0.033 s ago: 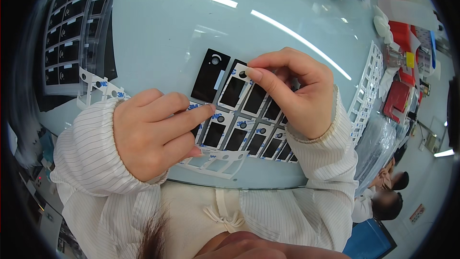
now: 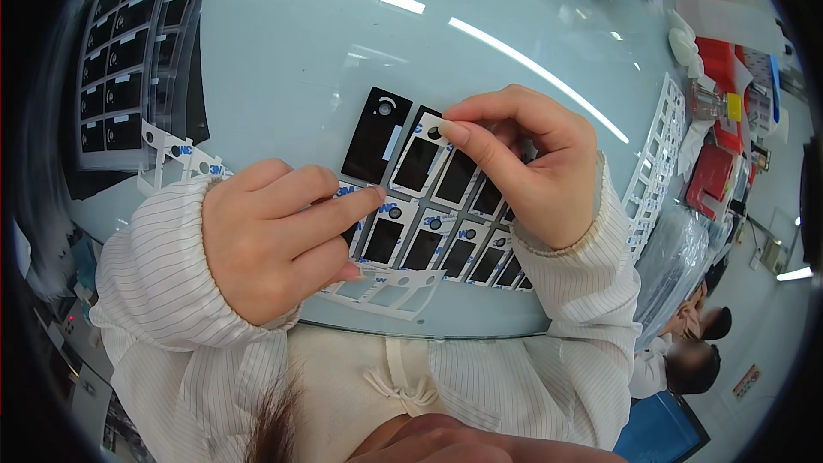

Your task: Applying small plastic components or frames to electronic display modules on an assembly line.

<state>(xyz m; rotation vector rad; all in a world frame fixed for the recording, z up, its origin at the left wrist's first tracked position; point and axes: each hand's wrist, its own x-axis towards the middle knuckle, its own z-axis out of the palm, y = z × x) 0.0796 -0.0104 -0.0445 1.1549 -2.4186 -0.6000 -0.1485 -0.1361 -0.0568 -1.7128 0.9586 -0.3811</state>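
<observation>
The right hand (image 2: 531,163) is pinching a thin white rectangular adhesive frame with blue print (image 2: 425,129), its fingers (image 2: 484,150) holding the far right corner narrowly between thumb and index finger, just right of the bare glossy black rectangular panel with a round hole (image 2: 375,137). Its remaining fingers are curling behind, partly hidden. The left hand (image 2: 274,223) is hovering or resting near the black panel's near end; which of the two, I cannot tell. Its index finger is extending, its thumb is standing well apart from it, and the other fingers are bending loosely; their undersides are hidden.

The white frame is lying at a tilt beside the black panel, running from the right thumb and index finger to just beside the left index fingertip. A dark panel is showing through its window and past its far end. A row of black panels with white frames (image 2: 426,244) is lying on the near side of the black panel, reaching rightward.

The bench (image 2: 283,60) is spreading wide and pale beyond the black panel's far end. Its curved edge is running on the panel's near side, past a white perforated sheet (image 2: 390,293). Clear-packed black panels (image 2: 124,60) are lying well left of the black panel.
</observation>
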